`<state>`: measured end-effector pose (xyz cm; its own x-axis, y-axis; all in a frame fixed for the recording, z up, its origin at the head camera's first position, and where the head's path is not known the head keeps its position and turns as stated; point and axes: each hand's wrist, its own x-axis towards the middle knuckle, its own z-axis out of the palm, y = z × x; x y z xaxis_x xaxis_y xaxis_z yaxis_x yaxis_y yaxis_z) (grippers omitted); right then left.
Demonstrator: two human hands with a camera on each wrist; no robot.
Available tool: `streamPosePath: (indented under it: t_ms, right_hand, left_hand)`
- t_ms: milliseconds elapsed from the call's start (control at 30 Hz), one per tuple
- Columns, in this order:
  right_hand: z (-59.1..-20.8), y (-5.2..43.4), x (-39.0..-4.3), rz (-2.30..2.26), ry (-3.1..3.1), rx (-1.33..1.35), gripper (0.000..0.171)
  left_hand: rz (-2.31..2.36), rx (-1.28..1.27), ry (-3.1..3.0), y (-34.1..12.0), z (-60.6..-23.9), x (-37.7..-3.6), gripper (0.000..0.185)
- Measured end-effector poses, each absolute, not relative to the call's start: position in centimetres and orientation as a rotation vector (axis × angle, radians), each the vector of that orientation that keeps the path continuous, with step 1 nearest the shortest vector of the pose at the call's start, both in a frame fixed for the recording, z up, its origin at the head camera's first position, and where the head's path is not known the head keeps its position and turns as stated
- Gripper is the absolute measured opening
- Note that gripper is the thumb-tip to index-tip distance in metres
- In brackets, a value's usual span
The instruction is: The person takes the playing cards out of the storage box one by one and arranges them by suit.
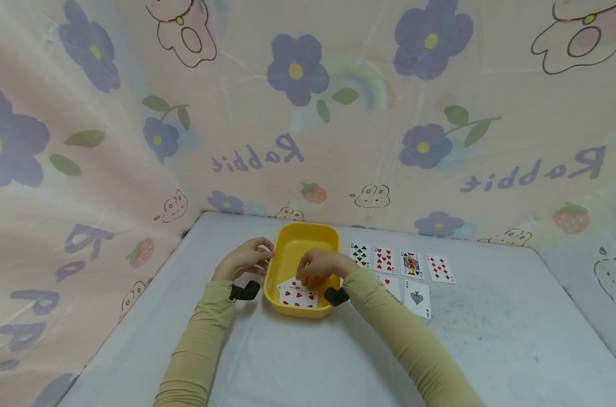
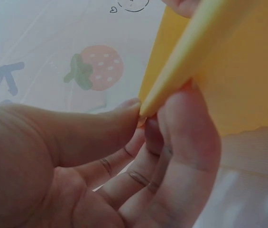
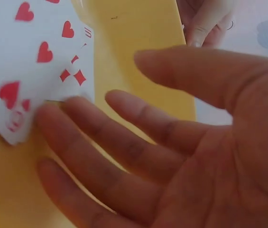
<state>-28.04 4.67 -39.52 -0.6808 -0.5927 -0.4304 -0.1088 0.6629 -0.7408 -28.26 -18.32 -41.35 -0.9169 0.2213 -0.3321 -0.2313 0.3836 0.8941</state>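
Note:
A yellow plastic tray (image 1: pixel 308 228) stands on the white table. My left hand (image 1: pixel 248 258) grips its left rim; in the left wrist view the thumb and fingers (image 2: pixel 143 116) pinch the yellow edge (image 2: pixel 238 71). My right hand (image 1: pixel 315 271) reaches into the tray, just above a small pile of face-up red cards (image 1: pixel 297 295). The right wrist view shows that hand (image 3: pixel 110 102) with straight, spread fingers. Its fingertips touch the edge of a hearts card (image 3: pixel 34 57) lying over a diamonds card on the tray floor (image 3: pixel 134 47). No card is held.
Right of the tray, face-up cards lie in two rows: a clubs card (image 1: pixel 360 254), a hearts card (image 1: pixel 384 259), a king (image 1: pixel 411 264), a diamonds card (image 1: pixel 440 269) and an ace of spades (image 1: pixel 417 297). Flowered cloth walls (image 1: pixel 308 113) close in the table.

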Motion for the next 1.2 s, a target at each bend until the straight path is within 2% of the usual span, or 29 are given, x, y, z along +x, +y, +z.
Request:
streamPosePath:
  t_ms: [233, 667, 1200]
  right_hand:
    - [-39.4, 4.5, -27.8, -0.922, 2.156, -0.488, 0.012]
    - [-39.4, 4.6, -27.8, -0.741, 2.222, -0.595, 0.012]
    - [-38.5, 5.7, -28.8, -1.103, 2.471, -0.407, 0.011]
  left_hand:
    - [1.553, 0.002, 2.251, -18.1, -41.2, -28.1, 0.02]
    - [1.543, -0.002, 2.259, -18.1, -41.1, -28.1, 0.021]
    - [1.547, -0.002, 2.248, -18.1, -41.1, -28.1, 0.021]
